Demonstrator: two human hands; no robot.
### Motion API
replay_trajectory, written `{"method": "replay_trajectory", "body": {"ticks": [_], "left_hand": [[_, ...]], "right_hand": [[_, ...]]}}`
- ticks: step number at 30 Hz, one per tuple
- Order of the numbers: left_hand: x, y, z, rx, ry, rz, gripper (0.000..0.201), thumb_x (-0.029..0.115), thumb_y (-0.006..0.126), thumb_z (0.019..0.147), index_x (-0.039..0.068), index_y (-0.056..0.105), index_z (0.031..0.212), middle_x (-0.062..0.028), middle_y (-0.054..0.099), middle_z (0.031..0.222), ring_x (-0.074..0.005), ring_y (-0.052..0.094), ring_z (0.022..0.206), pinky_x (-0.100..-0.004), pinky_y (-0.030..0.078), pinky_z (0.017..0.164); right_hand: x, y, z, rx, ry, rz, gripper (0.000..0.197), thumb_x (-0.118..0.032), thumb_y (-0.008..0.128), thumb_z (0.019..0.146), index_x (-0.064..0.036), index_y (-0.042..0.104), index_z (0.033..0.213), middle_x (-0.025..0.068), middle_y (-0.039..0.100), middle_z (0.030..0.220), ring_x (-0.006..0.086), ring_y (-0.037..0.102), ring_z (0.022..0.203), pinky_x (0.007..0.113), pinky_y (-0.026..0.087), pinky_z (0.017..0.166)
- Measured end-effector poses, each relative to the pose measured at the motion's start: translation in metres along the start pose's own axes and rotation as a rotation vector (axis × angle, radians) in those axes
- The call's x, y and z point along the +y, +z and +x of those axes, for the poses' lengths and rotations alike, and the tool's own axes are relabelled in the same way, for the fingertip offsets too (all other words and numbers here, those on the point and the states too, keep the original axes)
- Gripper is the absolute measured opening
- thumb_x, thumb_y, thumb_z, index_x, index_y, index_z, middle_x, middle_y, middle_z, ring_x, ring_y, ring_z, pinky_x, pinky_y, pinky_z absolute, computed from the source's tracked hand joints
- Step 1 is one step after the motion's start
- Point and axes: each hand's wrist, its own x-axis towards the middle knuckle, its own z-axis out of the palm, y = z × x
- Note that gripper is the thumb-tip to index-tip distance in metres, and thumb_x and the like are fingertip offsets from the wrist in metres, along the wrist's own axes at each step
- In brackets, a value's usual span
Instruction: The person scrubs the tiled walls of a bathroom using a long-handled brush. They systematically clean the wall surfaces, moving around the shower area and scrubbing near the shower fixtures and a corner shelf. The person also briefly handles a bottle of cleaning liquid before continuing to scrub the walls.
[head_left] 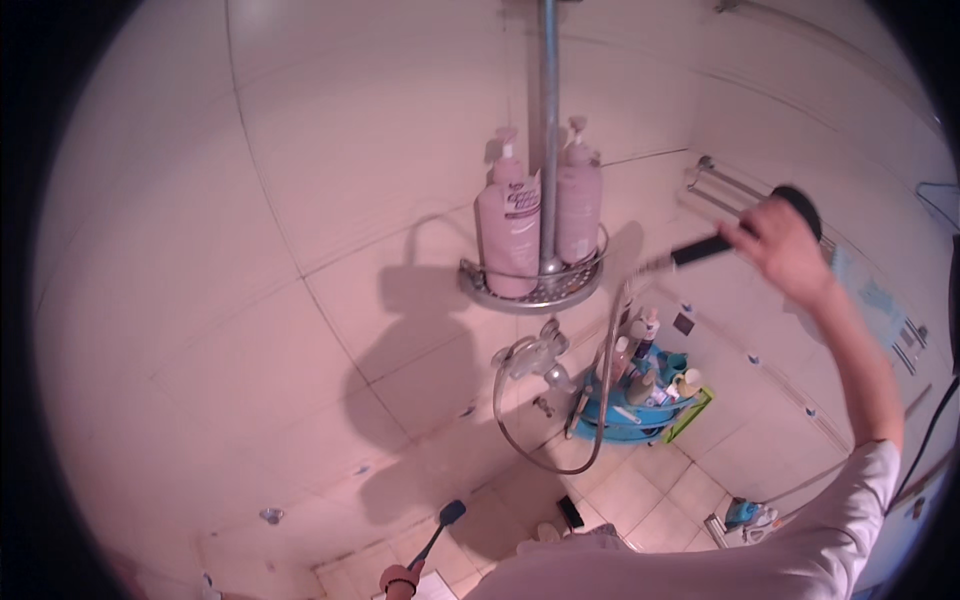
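R hand (785, 250), raised: I see its fingers wrapped round the shower head (703, 249), whose handle juts out L of the fist, w/ the round end at the fist's upper R. L hand (400, 577), low, near the view's bottom edge: closed on a long-handled tool (452, 513), its tip pointing up & away; exact finger placement too small for me to tell. Shower head: black, straight handle, wide round end partly hidden by the hand. Tool: dark blue, slim shaft, flat approx. rect. head. Hose (607, 370): grey, metallic-looking, running from the handle's end, looping well below the R hand, then up to the mixer tap (545, 352). L of the R hand: shelf (540, 298) w/ 2 pink pump bottles (510, 235). Below the R hand: blue caddy (615, 430) w/ assorted bottles.
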Motion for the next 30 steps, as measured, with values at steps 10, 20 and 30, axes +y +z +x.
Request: {"method": "replay_trajectory", "body": {"ticks": [10, 20, 30], "left_hand": [[0.034, -0.024, -0.003, 0.096, 0.137, -0.114, 0.076, 0.069, 0.034, 0.071, 0.001, 0.063, 0.086, -0.0191, 0.06, 0.089, -0.0311, 0.057, 0.089, -0.0391, 0.045, 0.071], [0.036, 0.016, -0.008, 0.116, 0.196, -0.362, 0.078, 0.067, 0.03, 0.073, -0.004, 0.062, 0.08, -0.0239, 0.058, 0.083, -0.0342, 0.056, 0.086, -0.0414, 0.044, 0.069], [0.034, 0.04, 0.001, 0.084, 0.219, -0.34, 0.075, 0.064, 0.032, 0.073, -0.006, 0.061, 0.081, -0.025, 0.058, 0.084, -0.0352, 0.056, 0.087, -0.0416, 0.044, 0.07]], "right_hand": [[0.119, -0.147, 0.141, 0.045, 0.476, -0.087, 0.029, -0.018, 0.052, 0.076, -0.0146, 0.052, 0.105, 0.0116, 0.058, 0.08, 0.0291, 0.055, 0.075, 0.039, 0.044, 0.064], [0.128, -0.122, 0.245, -0.213, 0.393, 0.01, 0.016, -0.02, 0.055, 0.072, -0.0097, 0.063, 0.08, 0.0118, 0.061, 0.076, 0.0295, 0.057, 0.074, 0.039, 0.044, 0.063], [0.142, -0.148, 0.273, -0.334, 0.434, -0.245, 0.018, -0.024, 0.06, 0.064, -0.0117, 0.065, 0.076, 0.0088, 0.062, 0.072, 0.0259, 0.058, 0.069, 0.039, 0.045, 0.059]]}}
